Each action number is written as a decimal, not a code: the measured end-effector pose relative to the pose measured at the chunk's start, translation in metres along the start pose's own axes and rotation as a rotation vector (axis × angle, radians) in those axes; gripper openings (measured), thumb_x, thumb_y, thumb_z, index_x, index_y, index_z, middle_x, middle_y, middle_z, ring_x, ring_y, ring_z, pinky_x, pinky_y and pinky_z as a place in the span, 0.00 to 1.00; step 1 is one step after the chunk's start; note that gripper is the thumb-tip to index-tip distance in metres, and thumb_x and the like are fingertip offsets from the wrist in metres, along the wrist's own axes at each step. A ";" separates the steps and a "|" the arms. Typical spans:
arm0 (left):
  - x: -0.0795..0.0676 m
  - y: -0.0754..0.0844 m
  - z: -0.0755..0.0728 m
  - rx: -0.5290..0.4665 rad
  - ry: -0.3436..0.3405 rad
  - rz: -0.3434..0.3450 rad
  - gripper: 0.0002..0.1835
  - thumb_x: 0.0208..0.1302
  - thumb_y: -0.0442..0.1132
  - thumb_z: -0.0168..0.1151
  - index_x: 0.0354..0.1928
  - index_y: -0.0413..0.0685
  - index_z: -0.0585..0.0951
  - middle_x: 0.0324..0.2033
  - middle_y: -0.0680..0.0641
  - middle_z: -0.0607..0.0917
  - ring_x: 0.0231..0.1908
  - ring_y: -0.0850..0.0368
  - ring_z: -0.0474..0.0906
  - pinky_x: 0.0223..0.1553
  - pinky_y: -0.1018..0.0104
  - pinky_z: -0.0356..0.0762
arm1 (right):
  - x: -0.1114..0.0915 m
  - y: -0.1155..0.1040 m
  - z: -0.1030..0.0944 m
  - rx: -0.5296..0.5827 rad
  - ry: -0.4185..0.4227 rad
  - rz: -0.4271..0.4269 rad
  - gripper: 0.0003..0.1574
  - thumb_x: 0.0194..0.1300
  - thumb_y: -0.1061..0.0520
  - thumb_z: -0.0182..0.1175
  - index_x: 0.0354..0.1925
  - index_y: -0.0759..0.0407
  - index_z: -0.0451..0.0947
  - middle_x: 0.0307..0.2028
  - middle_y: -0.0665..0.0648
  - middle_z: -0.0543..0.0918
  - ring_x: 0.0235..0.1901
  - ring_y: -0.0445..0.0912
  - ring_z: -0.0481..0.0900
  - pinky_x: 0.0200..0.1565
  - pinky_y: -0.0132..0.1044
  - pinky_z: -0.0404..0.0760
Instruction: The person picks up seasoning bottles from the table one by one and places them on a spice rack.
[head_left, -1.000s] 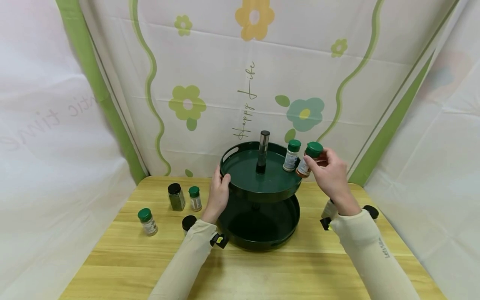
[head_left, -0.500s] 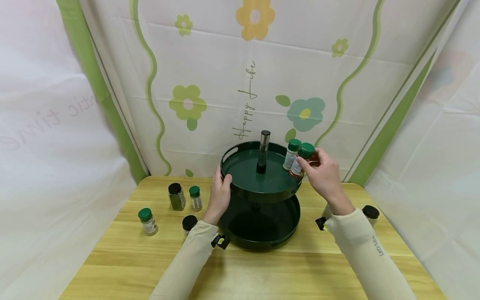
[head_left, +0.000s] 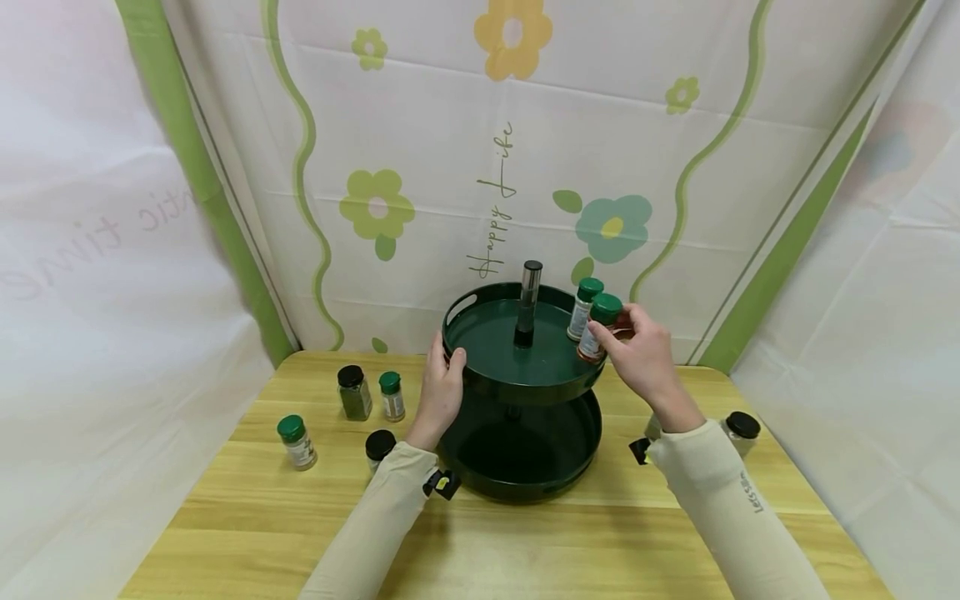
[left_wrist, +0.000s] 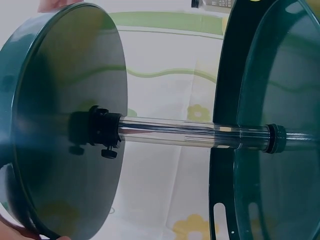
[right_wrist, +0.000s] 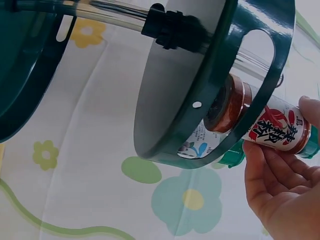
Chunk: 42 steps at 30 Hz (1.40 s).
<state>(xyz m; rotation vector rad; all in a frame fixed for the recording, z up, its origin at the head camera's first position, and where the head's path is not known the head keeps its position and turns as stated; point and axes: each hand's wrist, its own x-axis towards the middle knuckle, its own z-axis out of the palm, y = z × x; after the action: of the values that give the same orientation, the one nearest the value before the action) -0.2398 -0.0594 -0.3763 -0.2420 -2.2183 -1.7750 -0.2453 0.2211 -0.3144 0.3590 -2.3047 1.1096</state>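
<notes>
Fingers (right_wrist: 255, 167) have brought red-powder jar (right_wrist: 275, 127) inside upper tray (head_left: 491, 354)

Glossy tray (head_left: 491, 354), wood-grain table (head_left: 525, 550), creased cloth backdrop (head_left: 442, 125)

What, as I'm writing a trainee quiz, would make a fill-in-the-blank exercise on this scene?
The right hand holds a jar capped in ____.
On the two-tier stand, the left hand holds the ____ level, not the lower.
The green-filled jar is capped in ____.
The backdrop reads "Happy ____".
Missing: green; upper; black; Life
</notes>
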 end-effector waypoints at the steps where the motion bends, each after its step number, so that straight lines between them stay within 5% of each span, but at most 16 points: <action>1: 0.000 0.000 0.000 -0.001 0.001 -0.001 0.33 0.75 0.46 0.40 0.74 0.42 0.44 0.72 0.42 0.46 0.70 0.49 0.44 0.67 0.51 0.48 | 0.000 0.001 0.000 -0.002 -0.003 0.000 0.26 0.64 0.45 0.61 0.46 0.65 0.74 0.38 0.60 0.80 0.38 0.50 0.78 0.38 0.27 0.75; 42: -0.004 0.001 0.002 -0.024 0.019 -0.016 0.36 0.73 0.51 0.43 0.74 0.44 0.45 0.72 0.41 0.49 0.69 0.46 0.50 0.65 0.50 0.53 | -0.004 0.016 0.005 -0.021 -0.075 0.029 0.26 0.64 0.42 0.59 0.47 0.62 0.75 0.37 0.58 0.81 0.37 0.50 0.78 0.40 0.43 0.78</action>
<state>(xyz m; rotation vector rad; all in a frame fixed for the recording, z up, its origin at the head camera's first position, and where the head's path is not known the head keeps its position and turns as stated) -0.2365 -0.0570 -0.3772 -0.2119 -2.1923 -1.8060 -0.2512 0.2273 -0.3300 0.3662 -2.3922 1.1029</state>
